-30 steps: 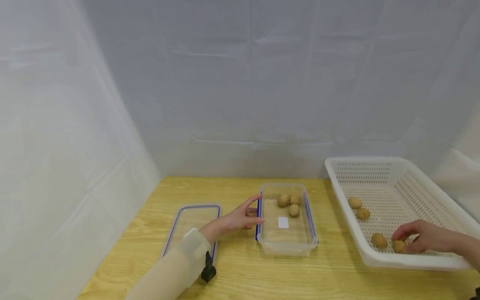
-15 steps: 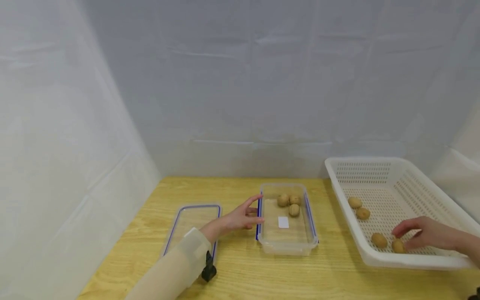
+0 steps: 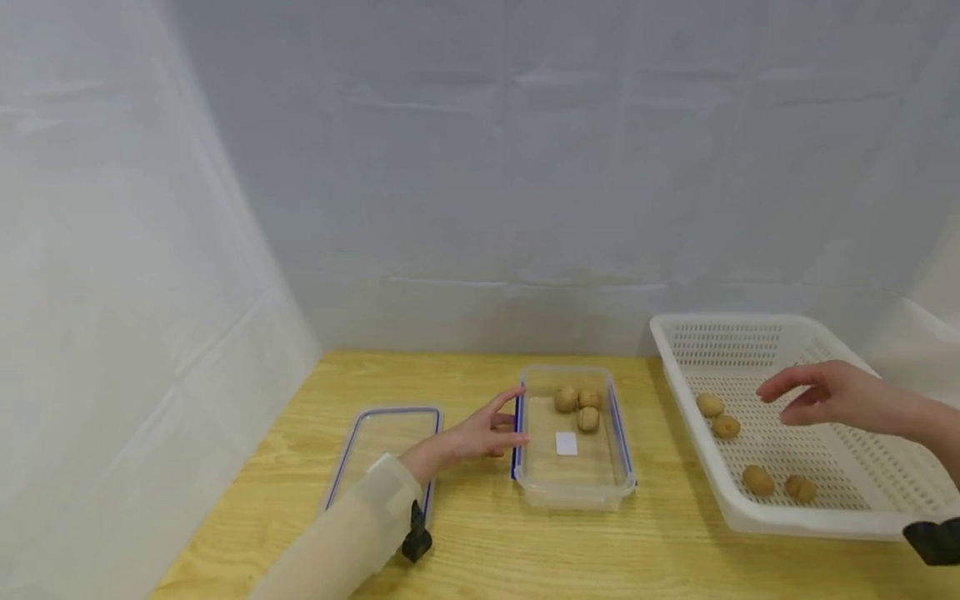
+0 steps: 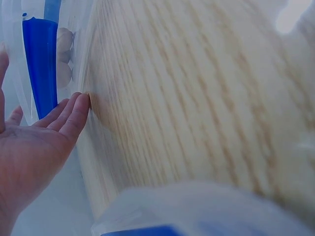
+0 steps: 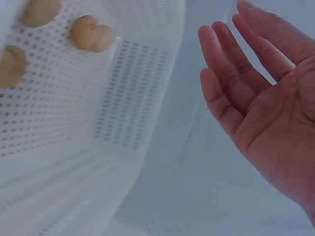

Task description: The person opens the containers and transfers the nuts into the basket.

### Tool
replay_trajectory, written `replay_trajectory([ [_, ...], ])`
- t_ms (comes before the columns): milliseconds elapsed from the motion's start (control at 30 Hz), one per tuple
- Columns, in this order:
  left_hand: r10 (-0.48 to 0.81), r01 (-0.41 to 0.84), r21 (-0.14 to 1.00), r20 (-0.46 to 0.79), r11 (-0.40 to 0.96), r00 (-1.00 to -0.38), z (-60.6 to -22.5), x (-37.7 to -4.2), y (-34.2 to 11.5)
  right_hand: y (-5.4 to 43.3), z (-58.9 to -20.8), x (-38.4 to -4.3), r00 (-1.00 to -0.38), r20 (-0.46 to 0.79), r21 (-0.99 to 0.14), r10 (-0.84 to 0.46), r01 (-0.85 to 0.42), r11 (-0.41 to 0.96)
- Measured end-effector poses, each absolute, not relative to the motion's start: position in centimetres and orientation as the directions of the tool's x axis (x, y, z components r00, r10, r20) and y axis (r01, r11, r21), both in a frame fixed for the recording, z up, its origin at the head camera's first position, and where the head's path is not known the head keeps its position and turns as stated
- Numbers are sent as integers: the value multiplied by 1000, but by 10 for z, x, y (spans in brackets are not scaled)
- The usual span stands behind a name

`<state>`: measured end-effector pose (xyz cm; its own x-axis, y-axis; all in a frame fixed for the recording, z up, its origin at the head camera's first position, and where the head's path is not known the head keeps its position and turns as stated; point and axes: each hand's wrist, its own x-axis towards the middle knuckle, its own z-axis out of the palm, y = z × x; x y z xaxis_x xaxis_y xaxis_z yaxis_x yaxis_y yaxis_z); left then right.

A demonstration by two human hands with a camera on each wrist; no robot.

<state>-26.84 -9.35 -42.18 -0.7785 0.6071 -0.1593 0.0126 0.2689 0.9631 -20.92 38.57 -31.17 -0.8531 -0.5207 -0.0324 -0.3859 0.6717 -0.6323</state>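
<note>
In the head view my left hand [image 3: 477, 435] touches the left side of a clear plastic food box [image 3: 577, 498] with blue seals, its fingers spread along the wall and rim. Three walnuts [image 3: 588, 419] sit together toward the far end of the box, beyond a small white label [image 3: 566, 443]. The left wrist view shows straight fingers [image 4: 75, 117] at the box beside a blue strip. My right hand [image 3: 840, 400] is over the white perforated basket [image 3: 776, 523], holding nothing, its fingers relaxed. Several walnuts [image 3: 758, 480] lie along the left and near parts of the basket.
A clear lid [image 3: 393, 429] with a blue seal lies on the wooden table [image 3: 487, 550] left of the box, partly under my left forearm. White sheeting [image 3: 480, 208] hangs behind the table and along its sides. The basket stands at the table's right.
My right hand has let go of the walnut at the basket's near side and risen away toward the back. That walnut stays in the basket. The left hand has not moved.
</note>
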Motion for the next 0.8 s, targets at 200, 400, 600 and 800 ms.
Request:
replay_trajectory([
  [200, 600, 13, 960, -165, 280, -783, -420, -268, -94, 352, -279, -222, -813, 13, -583, -583, -480, 656],
  [400, 593, 10, 960, -165, 280, -788, -420, -268, -94, 298, -255, -238, -811, -81, -588, -580, -431, 685],
  [600, 600, 9, 962, -163, 274, -783, -421, -269, -94, 253, -255, -256, -773, -114, -587, -624, -454, 670],
  [800, 594, 3, 961, -168, 275, -787, -420, -268, -96, 218, -267, -277, -750, -149, -571, -644, -466, 675],
])
